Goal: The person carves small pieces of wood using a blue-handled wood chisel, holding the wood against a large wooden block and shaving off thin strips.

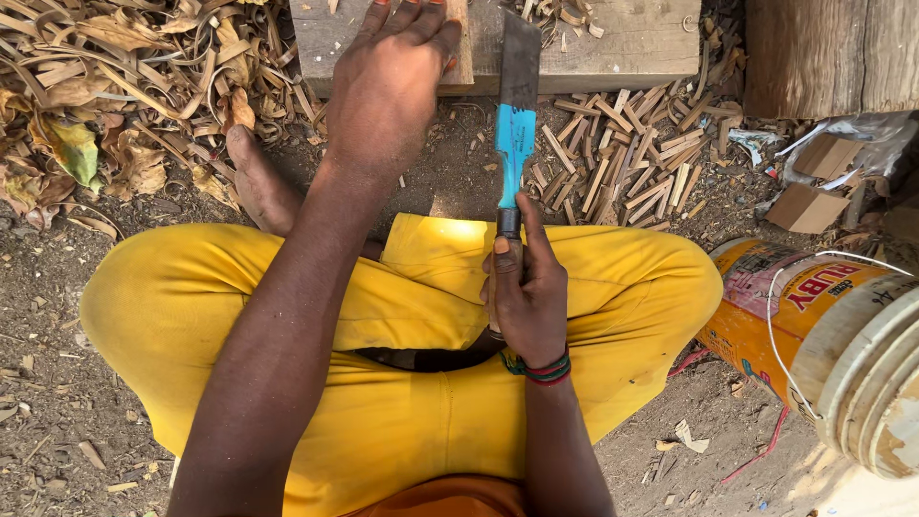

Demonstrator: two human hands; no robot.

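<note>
Hands at work: left hand (388,81) presses a small wood piece (459,53) flat on the plank's (613,43) near edge; right hand (525,292) clenches the knife (517,105), best kept upright.

A heap of dry leaves and wood strips (105,96) lies far left; short split sticks (632,163) far right; an orange bucket (814,335), seemingly tipped over, right.

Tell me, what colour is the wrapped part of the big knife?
Bright blue wrapping on the long dark-bladed knife; the head view shows it.
</note>
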